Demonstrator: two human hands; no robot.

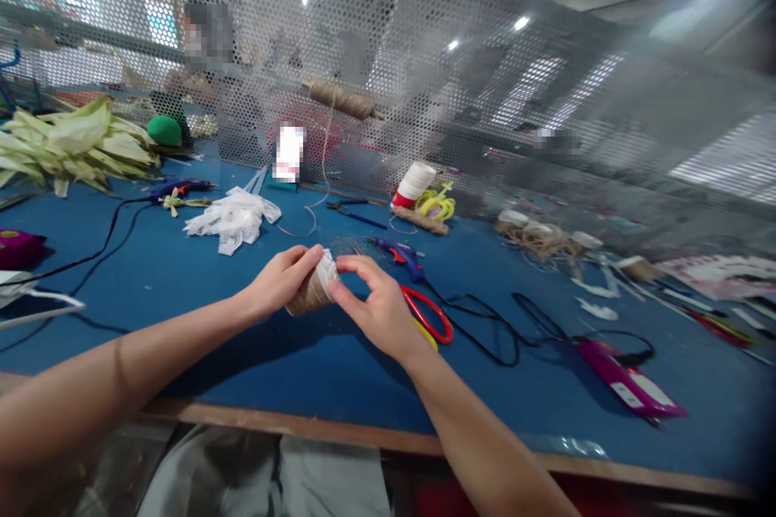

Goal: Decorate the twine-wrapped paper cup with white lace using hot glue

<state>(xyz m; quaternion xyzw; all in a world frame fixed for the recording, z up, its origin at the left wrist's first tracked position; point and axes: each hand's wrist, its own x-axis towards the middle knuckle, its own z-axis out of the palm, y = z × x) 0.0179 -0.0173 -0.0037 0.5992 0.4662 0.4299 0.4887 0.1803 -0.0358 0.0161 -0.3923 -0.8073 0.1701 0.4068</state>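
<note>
Your blue surface [242,355] spreads across the view, and the perforated metal panel [272,40] stands along its far edge. Reckoned from the twine-wrapped cylinder in your hands, near the middle of the view, the pale husk pile [85,137] lies well off at ten o'clock. The crumpled white lace [234,218] is nearer on that same line, and the purple case [627,384] lies well apart between three and four. Your left hand [282,281] reaches in from eight o'clock, its fingers clamped on the cylinder's body; your right hand [379,308] comes in from between three and four, thumb and forefinger spread, touching the lace band, though you cannot tell from here whether they grip it. The twine spool [343,99] hangs against the panel at twelve. The blue glue gun [400,254] lies between two and three. The twine-wrapped cylinder [308,297] is held tilted above the surface. Near three is a red loop handle [447,327]. Smallest, the white lace band [326,265] circles the cylinder's upper right end.
</note>
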